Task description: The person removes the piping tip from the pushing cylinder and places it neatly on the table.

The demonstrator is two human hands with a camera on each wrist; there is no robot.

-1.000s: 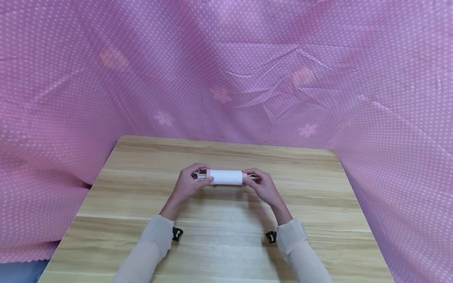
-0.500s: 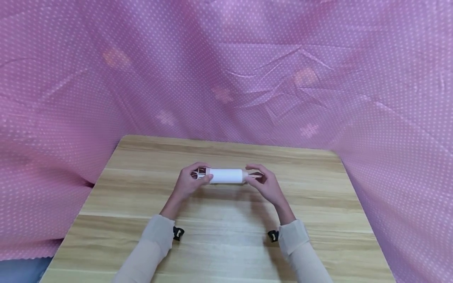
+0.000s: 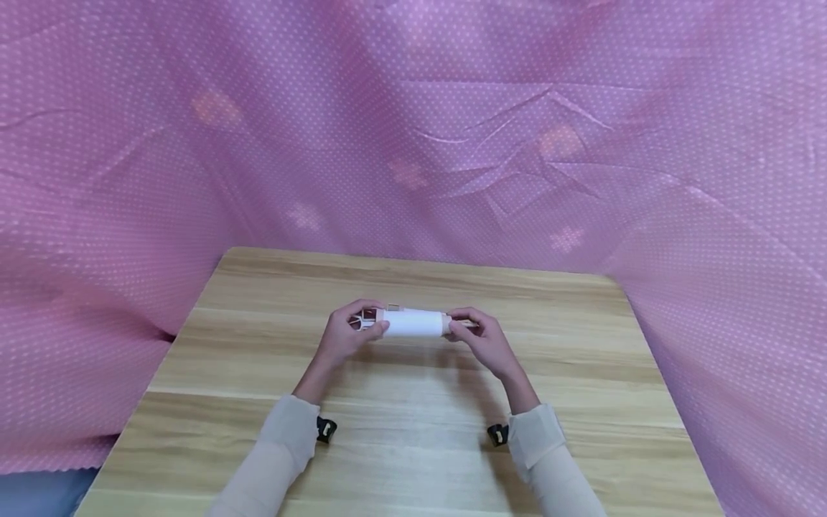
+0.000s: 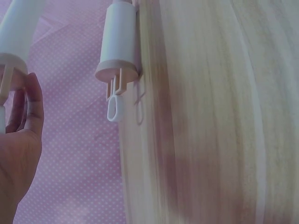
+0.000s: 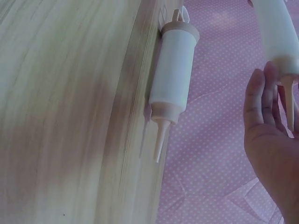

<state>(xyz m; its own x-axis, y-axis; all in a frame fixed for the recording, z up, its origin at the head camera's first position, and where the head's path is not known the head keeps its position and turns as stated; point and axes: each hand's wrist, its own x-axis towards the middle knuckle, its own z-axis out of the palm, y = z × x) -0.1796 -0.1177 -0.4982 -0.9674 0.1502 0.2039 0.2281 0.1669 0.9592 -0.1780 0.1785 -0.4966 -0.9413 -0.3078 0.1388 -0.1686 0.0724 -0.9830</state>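
A piping syringe with a white barrel and beige end collars is held level above the table, between both hands. My left hand grips its plunger end, thumb on the barrel's near edge and fingers behind. At the nozzle end my right hand pinches the beige collar; in the right wrist view the tapered nozzle points down past the palm. Another similar syringe lies on the table just beyond, its ring-shaped handle showing in the left wrist view; the held one mostly hides it in the head view.
The wood-grain table has its far edge close behind the second syringe. Pink dotted cloth hangs behind and at both sides. A black wrist-camera mount sits on each sleeve.
The right fingers spread off the nozzle collar half a second ago and have closed on it again. The held syringe dipped slightly, and part of the one behind now shows above it.
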